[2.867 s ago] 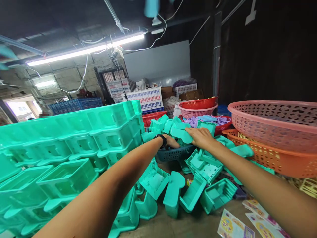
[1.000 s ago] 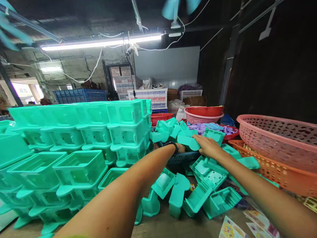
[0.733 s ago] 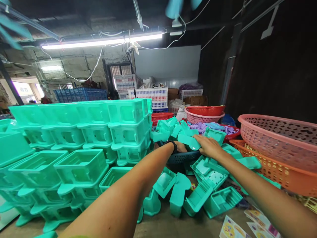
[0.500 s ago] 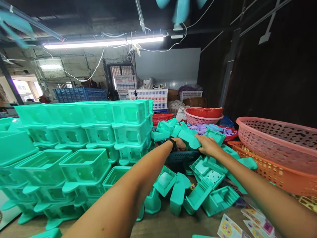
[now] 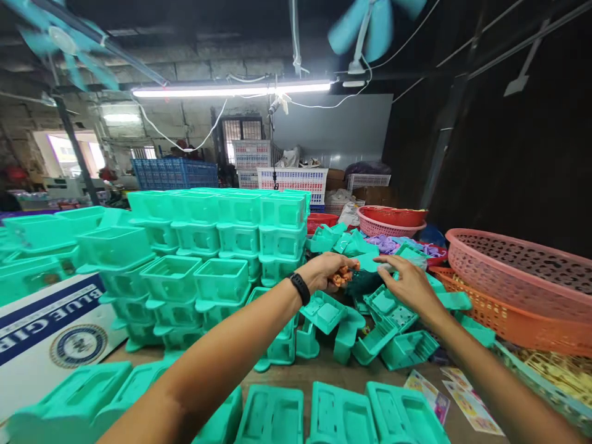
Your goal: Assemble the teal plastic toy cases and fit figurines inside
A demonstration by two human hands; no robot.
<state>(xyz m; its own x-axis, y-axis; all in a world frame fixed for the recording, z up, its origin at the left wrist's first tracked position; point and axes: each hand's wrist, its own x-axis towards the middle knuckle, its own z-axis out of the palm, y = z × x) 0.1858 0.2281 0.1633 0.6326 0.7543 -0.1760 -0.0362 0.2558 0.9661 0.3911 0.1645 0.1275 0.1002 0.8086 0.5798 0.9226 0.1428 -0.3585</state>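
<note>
My left hand (image 5: 328,270), with a black band at the wrist, is closed around several small orange plastic pieces (image 5: 343,277). It is raised over a dark basket (image 5: 358,285), which is mostly hidden. To its right, my right hand (image 5: 407,282) has its thumb and forefinger apart. Its fingertips are beside the edge of a flat green plastic part (image 5: 369,262), and I see nothing held in them. Loose green plastic housings (image 5: 393,308) lie in a jumble below both hands.
Stacked green box-shaped housings (image 5: 222,277) stand at the left. A row of green housings (image 5: 271,416) lines the near edge. A white printed carton (image 5: 50,333) is at the left. Pink (image 5: 518,271) and orange baskets (image 5: 522,320) stand right, with printed cards (image 5: 472,401) near them.
My left hand has come up out of the dark basket with orange pieces. My right hand has opened from the green part. The view has shifted left and down, showing the near row.
</note>
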